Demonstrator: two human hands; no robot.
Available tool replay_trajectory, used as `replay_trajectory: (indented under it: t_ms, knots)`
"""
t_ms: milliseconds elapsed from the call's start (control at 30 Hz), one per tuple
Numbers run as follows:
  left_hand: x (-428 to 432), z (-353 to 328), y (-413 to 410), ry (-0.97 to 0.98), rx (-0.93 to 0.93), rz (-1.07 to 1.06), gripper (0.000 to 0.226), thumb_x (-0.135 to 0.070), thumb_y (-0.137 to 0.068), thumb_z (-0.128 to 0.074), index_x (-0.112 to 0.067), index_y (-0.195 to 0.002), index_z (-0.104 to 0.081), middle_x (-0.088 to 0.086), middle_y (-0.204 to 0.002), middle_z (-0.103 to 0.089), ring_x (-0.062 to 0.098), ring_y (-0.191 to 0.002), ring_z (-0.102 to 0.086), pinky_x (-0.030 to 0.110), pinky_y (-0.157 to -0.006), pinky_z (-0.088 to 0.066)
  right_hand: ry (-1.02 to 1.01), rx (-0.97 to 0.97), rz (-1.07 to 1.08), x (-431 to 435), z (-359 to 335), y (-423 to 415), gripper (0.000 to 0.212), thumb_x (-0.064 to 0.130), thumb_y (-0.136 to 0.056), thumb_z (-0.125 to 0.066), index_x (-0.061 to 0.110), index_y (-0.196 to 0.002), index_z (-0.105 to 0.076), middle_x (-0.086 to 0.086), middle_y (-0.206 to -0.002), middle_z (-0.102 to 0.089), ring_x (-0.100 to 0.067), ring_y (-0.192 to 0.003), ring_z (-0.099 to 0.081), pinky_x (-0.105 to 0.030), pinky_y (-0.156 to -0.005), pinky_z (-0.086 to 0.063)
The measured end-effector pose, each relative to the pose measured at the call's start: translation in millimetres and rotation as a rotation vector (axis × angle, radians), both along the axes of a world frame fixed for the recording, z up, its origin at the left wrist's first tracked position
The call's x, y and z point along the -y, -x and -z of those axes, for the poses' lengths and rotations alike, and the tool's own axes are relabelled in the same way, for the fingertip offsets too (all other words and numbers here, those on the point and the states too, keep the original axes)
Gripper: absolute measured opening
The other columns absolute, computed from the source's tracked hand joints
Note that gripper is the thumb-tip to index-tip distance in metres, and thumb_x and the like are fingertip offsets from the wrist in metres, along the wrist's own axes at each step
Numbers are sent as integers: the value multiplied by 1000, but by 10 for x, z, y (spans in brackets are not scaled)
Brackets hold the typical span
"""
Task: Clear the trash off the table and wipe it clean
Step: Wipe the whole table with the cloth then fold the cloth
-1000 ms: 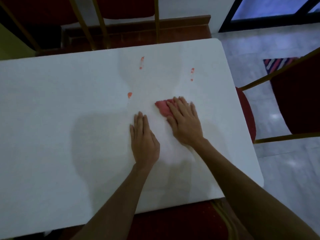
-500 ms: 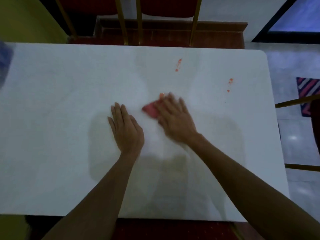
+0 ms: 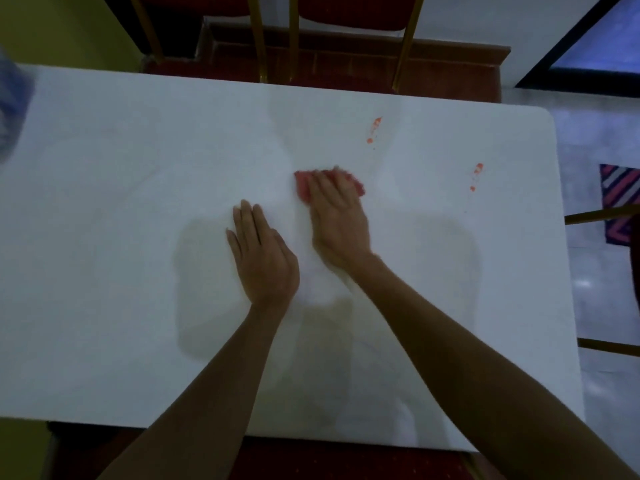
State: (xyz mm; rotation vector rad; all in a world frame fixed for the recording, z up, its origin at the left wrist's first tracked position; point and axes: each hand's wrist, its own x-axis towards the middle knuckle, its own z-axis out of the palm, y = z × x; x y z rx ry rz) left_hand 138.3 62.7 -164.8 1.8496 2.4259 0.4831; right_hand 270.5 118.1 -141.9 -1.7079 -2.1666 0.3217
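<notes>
My left hand lies flat, palm down, on the white table, fingers straight and close together, holding nothing. My right hand is just beside it on the right and a bit further from me, pressing down on a red cloth. Its fingers are straight and laid over the cloth, not curled round it. The fingertips are motion-blurred, so I cannot tell how far they spread. The cloth is bunched near the middle of the tabletop. It pokes out left of my fingers and a bit at the right side, and the rest is hidden under my hand. Two orange-red marks are on the table. One smear is beyond the cloth toward the far edge. A second smear sits to the right, near the right edge. Neither one touches the cloth. There is a faint darker patch on the surface around my wrists. A blurred blue thing is at the far left table edge, and I can't tell what it is. Red chairs with gold frames stand past the far edge. A striped rug is on the floor to the right.
</notes>
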Motion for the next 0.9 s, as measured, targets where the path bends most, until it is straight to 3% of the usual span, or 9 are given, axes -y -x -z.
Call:
replay_trajectory:
  t_ms: [133,233,333,433,500,700,767,833,900]
  knots:
    - [-28,17,15,35,13,17,51,-14,-102,-28,3,-150,-32,20,-161,-27,33,-152,-18,49,-124,-17,-11,92,-353,181,20,-227,50,15,-101,-51,15,-150,-43,-7,-156,-43,-27,-149,-29,-38,-126,-11]
    - [-62,-56,-23,17,72,25,55,-11,-97,-25,5,-149,-32,21,-161,-26,34,-152,-17,49,-124,-14,-14,47,65,-33,54,-682,52,12,-97,-54,11,-148,-47,-9,-152,-48,-28,-148,-33,-31,-125,-8]
    - [-271,-142,-203,-1,99,125,59,-13,-95,-22,4,-151,-29,19,-162,-24,32,-153,-17,48,-125,-10,-22,24,376,47,40,-513,53,8,-96,-50,7,-149,-44,-10,-154,-44,-30,-149,-29,-41,-126,-14]
    - [-656,-176,-486,40,102,266,57,-19,-100,-23,3,-153,-26,18,-163,-22,30,-153,-14,48,-126,-9,-25,65,-56,206,52,-505,51,12,-100,-49,8,-150,-42,-11,-156,-42,-29,-150,-27,-43,-126,-15]
    - [-827,-139,-583,88,76,317,57,-24,-103,-22,1,-154,-24,16,-164,-18,27,-154,-10,48,-125,-9,-6,112,-149,26,16,-814,51,17,-102,-48,11,-152,-39,-8,-158,-40,-26,-151,-26,-37,-127,-9]
    - [-820,-45,-610,78,-50,319,57,-28,-105,-23,1,-154,-24,16,-164,-19,27,-154,-10,48,-124,-13,52,6,574,-903,59,-1140,54,28,-103,-44,17,-155,-32,-2,-161,-33,-26,-153,-19,-43,-127,-7]
    - [-836,-52,-624,67,-55,305,57,-27,-105,-23,2,-154,-25,16,-164,-20,27,-154,-11,49,-124,-14,55,-4,667,-1125,49,-1019,54,31,-103,-44,18,-154,-33,-1,-161,-33,-27,-153,-18,-48,-127,-10]
    - [-824,-56,-629,68,-57,303,56,-27,-105,-23,1,-153,-26,16,-163,-22,27,-154,-12,49,-124,-15,40,23,512,-1172,29,-825,53,21,-102,-45,16,-154,-34,-4,-159,-36,-31,-152,-20,-50,-126,-12]
    - [-814,-51,-620,65,-69,313,56,-27,-105,-21,2,-153,-27,17,-163,-23,28,-154,-14,49,-123,-16,23,89,133,-1029,11,-630,54,15,-102,-44,14,-155,-33,-7,-161,-34,-31,-153,-18,-49,-126,-11]
